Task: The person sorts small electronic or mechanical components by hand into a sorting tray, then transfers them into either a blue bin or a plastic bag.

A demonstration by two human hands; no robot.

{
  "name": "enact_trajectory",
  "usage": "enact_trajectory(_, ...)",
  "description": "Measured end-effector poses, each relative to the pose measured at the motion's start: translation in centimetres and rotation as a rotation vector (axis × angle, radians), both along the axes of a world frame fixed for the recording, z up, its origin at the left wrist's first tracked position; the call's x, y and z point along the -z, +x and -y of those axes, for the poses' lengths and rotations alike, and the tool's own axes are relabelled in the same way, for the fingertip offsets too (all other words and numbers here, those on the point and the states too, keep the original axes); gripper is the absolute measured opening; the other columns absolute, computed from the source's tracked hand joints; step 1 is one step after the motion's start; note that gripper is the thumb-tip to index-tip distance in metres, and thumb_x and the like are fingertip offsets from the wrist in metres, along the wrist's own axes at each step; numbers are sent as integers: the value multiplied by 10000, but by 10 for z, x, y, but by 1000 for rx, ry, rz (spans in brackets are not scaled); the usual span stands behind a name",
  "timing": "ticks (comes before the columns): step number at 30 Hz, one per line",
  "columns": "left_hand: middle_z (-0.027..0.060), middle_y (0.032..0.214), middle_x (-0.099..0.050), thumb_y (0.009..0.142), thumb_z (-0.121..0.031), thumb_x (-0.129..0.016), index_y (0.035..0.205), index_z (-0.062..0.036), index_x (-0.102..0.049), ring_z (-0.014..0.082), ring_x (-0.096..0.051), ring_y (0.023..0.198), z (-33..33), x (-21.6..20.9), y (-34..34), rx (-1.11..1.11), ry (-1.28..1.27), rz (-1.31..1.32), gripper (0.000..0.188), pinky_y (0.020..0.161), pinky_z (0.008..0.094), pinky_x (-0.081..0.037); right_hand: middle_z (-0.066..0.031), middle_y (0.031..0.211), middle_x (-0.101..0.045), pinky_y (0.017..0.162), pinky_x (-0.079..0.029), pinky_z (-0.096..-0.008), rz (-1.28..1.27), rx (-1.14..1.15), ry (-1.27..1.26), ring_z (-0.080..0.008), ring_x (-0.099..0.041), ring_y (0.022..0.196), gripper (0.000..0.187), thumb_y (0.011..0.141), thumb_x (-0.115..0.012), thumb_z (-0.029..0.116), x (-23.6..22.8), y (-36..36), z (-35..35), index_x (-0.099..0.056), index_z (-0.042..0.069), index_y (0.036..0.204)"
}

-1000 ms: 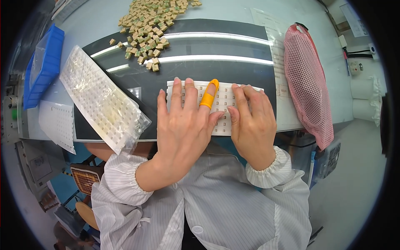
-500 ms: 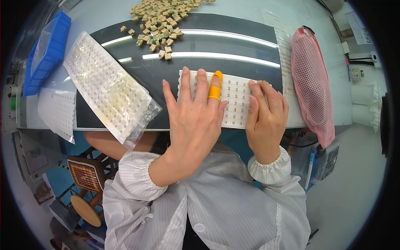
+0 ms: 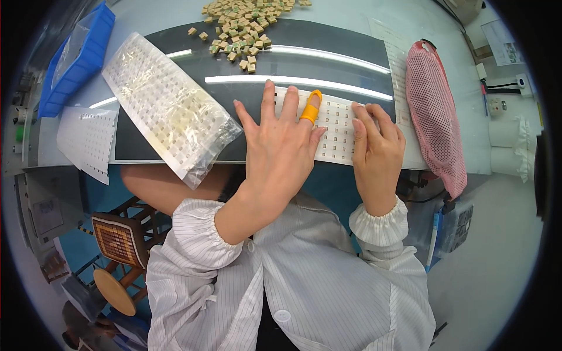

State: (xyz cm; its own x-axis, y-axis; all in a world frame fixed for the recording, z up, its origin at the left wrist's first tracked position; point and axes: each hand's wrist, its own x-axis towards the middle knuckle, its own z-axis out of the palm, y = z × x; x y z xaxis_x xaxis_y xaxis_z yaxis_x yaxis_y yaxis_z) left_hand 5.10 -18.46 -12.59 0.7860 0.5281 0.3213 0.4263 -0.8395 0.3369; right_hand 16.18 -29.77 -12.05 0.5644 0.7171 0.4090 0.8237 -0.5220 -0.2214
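A white sheet (image 3: 336, 130) with rows of small rectangular pieces lies near the front edge of the dark mat. My left hand (image 3: 280, 143) is flat across its left part, fingers spread, with an orange finger cover (image 3: 309, 112) on the index finger. On the sheet's right end rests my right hand (image 3: 379, 149), its fingers bent and the thumb tip a little apart from the index fingertip. Nothing can be made out between them. To the left, a clear plastic bag of similar white sheets (image 3: 167, 105) lies slanted, its open-looking end overhanging the table edge.
Many small tan and green blocks (image 3: 249, 26) are piled at the back of the dark mat (image 3: 357, 64). At left stand a blue bin (image 3: 82, 64) and a loose perforated white sheet (image 3: 88, 140). A pink mesh pouch (image 3: 433, 111) lies at right. Stools (image 3: 117, 240) stand below left.
The whole view has shifted slightly, so the table things appear higher and mostly farther right. Both hands stay on the sheet; the right thumb and index fingertip look slightly closer together.
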Motion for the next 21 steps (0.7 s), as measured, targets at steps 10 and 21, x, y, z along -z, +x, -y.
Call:
enact_trajectory(10, 145, 1079, -480, 873, -355, -525, 1274, -129, -494, 438, -401, 1142, 3, -4, 6, -8, 136, -90, 462, 924, 654, -290, -153, 1118, -524, 969, -328, -434, 134, 4, -141, -301, -487, 1052, 298, 920, -478, 217, -6, -5, 5, -583, 119, 1182)
enact_trajectory(21, 130, 1072, -480, 875, -259, -523, 1274, -196, -500, 433, -437, 1119, 1, 0, 6, -21, 231, -158, 405, 906, 639, -326, -138, 1123, -529, 938, -372, -476, 10, -146, -89, -292, -508, 1002, 318, 902, -495, 196, -5, -8, -13, -558, 67, 1185)
